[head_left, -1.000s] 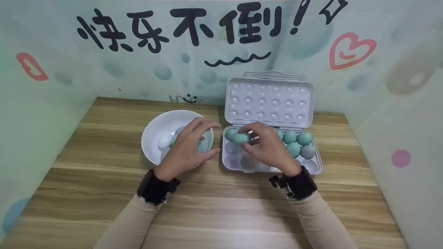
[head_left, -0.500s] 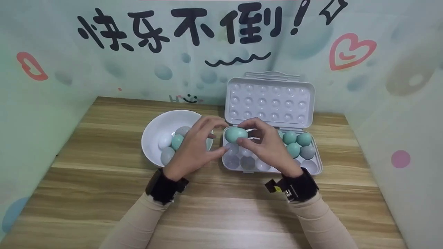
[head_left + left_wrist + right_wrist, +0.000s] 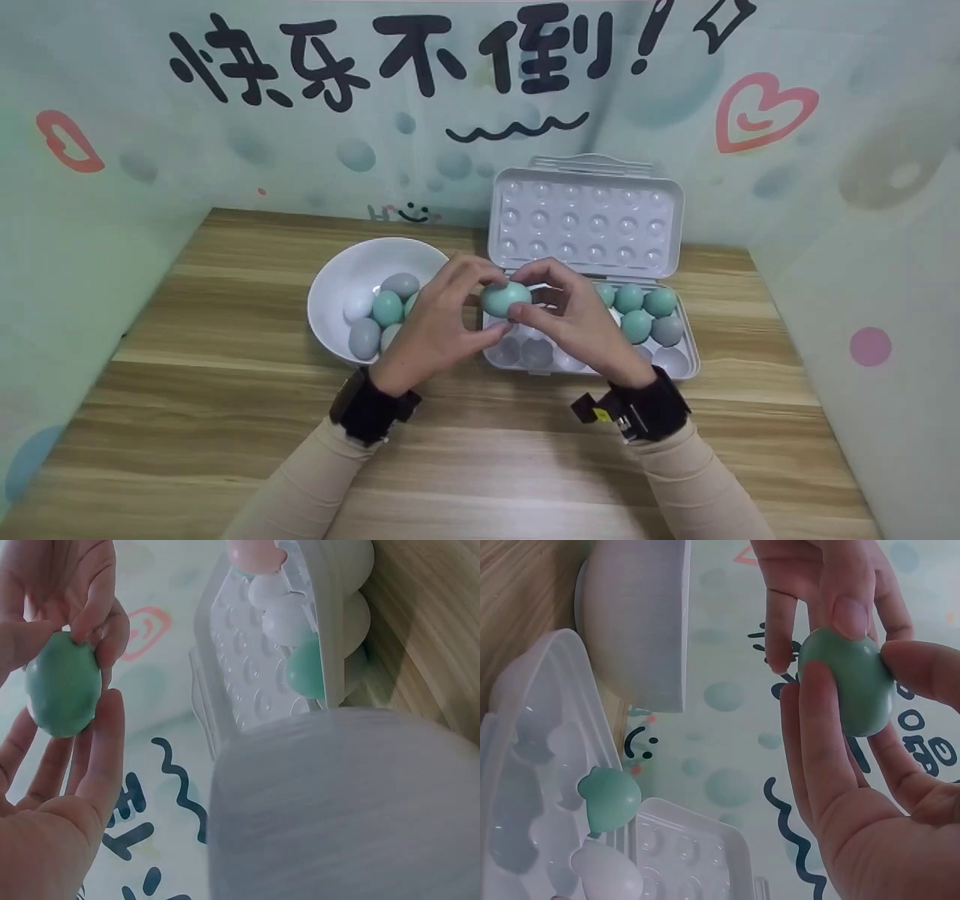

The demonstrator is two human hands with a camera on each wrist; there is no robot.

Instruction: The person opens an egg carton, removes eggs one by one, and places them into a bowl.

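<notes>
A green egg (image 3: 499,300) is held up between my two hands, above the left end of the open egg box (image 3: 691,358). My right hand (image 3: 577,319) pinches it between thumb and fingertips from the right. From the other side, my left hand (image 3: 435,326) has its fingers and thumb around the egg's left end, with fingertips at its upper edge. In the left wrist view, both hands meet on this egg (image 3: 64,686). Green and grey eggs fill the box's right part; its near-left cups hold none. My hands hide part of its middle.
A white bowl (image 3: 326,289) with several green, grey and white eggs stands left of the box, partly behind my left hand. The box's dimpled lid (image 3: 585,206) stands raised at the back, near the printed backdrop (image 3: 300,165). Wooden tabletop (image 3: 487,465) lies in front.
My right hand has lifted the green egg from over the box's left end and brought it slightly left. My left hand has moved right from over the bowl to meet the egg.
</notes>
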